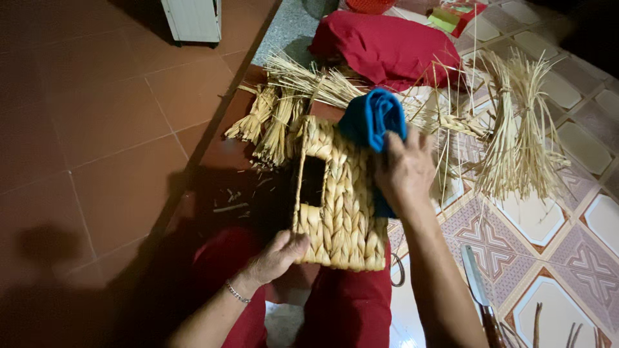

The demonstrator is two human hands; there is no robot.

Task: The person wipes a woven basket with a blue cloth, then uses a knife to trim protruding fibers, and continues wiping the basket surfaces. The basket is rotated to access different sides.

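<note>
Head view: woven basket point(338, 200) upright over red lap point(351, 306), dark rectangular opening facing left. Brown floor tiles point(84, 129) wide and bare to the left; patterned tiles point(548, 258) to the right crowded, straw bundles point(519, 138) near, knife point(477, 290) just beside right forearm. More straw point(284, 106) behind basket, red cushion point(387, 45) past it, white cabinet foot point(192, 19) at top edge. Left hand point(277, 256) curled shut on basket's lower left corner, thumb on the weave, bracelet at wrist. Right hand point(405, 169) pressed on basket's upper right edge, fingers closed over blue cloth point(374, 119), cloth bunched above the rim and trailing down the basket's right side.
</note>
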